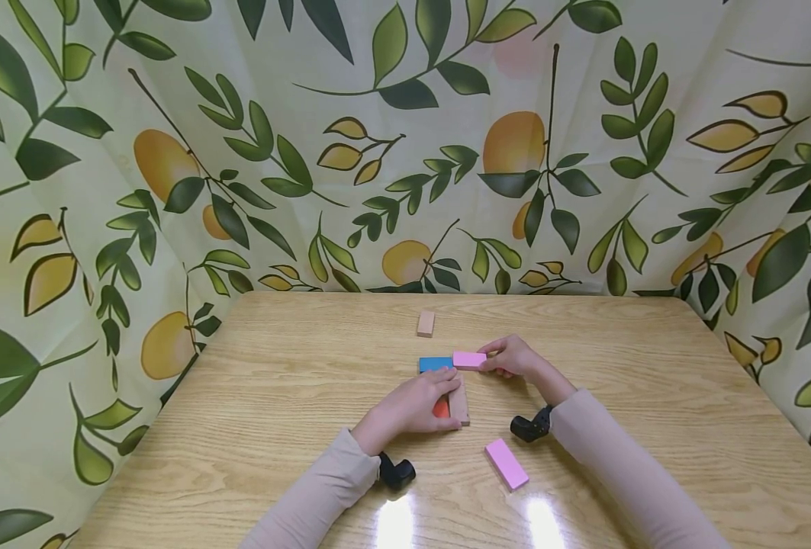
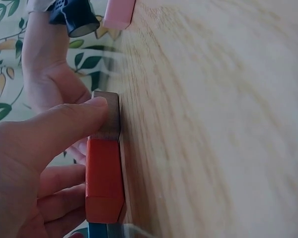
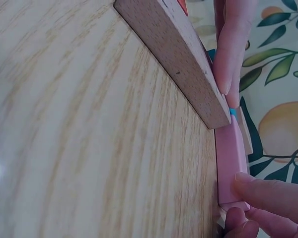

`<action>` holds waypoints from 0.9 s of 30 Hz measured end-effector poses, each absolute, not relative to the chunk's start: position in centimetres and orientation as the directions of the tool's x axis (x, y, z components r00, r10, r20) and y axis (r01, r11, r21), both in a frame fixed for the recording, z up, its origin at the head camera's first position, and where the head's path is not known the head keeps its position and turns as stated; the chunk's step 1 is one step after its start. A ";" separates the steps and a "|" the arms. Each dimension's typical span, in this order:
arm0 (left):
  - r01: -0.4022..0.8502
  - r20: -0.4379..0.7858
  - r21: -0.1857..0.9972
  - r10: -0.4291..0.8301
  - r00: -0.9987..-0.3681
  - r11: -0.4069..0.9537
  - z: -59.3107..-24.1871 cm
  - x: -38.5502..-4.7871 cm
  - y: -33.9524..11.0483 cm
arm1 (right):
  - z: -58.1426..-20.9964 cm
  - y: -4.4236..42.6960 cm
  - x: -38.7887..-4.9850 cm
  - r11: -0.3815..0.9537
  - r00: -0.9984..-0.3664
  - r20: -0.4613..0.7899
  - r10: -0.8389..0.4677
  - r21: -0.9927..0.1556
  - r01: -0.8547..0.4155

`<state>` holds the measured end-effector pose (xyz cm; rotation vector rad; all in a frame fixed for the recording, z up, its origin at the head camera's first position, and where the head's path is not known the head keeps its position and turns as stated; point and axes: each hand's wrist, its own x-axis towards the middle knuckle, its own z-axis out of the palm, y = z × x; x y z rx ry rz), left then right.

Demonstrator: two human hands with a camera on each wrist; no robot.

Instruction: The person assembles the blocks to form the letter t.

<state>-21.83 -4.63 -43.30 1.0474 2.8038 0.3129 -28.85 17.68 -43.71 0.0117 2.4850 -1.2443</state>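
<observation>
In the head view my left hand [image 1: 419, 400] spans the near wooden block [image 1: 458, 400], its thumb at the near end and fingertips at the far end beside a blue block [image 1: 436, 364]. An orange-red block [image 1: 441, 408] lies left of the wooden one, partly under this hand. My right hand [image 1: 518, 362] pinches the right end of a pink block [image 1: 469, 360], whose left end meets the blue block. Close up, the left wrist view has the thumb on the wooden block [image 2: 108, 116] beside the red block [image 2: 104, 178]. The right wrist view puts the pink block [image 3: 231, 161] against the wooden block's end [image 3: 176, 64].
Another pink block [image 1: 506, 463] lies slantwise nearer the front of the wood-grain table [image 1: 275, 427]. Behind the blue block is a small wooden block [image 1: 426, 323]. A leaf-and-fruit patterned cloth [image 1: 350, 198] hangs around the table's back and sides.
</observation>
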 end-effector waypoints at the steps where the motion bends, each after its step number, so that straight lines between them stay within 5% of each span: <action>1: 0.632 -0.051 0.239 0.659 -0.750 0.737 -43.3 -21.8 -4.6 | -43.7 17.7 -28.8 0.613 -0.935 -0.321 -0.152 -0.773 0.166; 27: 0.623 -0.063 0.248 0.654 -0.754 0.742 -43.4 -22.0 -4.6 | -43.7 18.0 -28.6 0.613 -0.926 -0.320 -0.203 -0.778 0.135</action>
